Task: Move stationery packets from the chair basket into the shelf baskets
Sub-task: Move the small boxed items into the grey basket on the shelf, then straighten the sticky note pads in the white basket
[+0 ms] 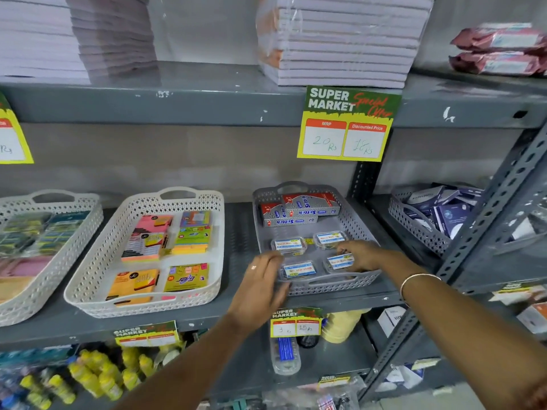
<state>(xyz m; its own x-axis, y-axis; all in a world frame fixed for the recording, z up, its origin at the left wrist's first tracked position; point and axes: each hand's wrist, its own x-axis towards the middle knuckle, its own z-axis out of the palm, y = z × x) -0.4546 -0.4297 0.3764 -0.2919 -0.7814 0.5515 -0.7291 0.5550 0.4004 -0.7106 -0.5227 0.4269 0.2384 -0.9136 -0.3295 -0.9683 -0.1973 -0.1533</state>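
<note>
A grey shelf basket [359, 224] on the middle shelf holds two red boxes [299, 210] at the back and several small clear packets with blue-white labels in front. My left hand [260, 288] rests on the basket's front left corner, fingers touching the front-left packet [299, 270]. Inside the basket, my right hand [362, 255] has its fingers closed around the front-right packet [340, 261]. Two more packets [288, 244] lie behind them. The chair basket is out of view.
A white basket [142, 303] of sticky-note pads sits to the left, another white basket [59, 261] at far left, and a grey basket [420, 229] of dark boxes to the right. Price tags [346, 125] hang from shelf edges. A slotted steel upright [485, 232] crosses at right.
</note>
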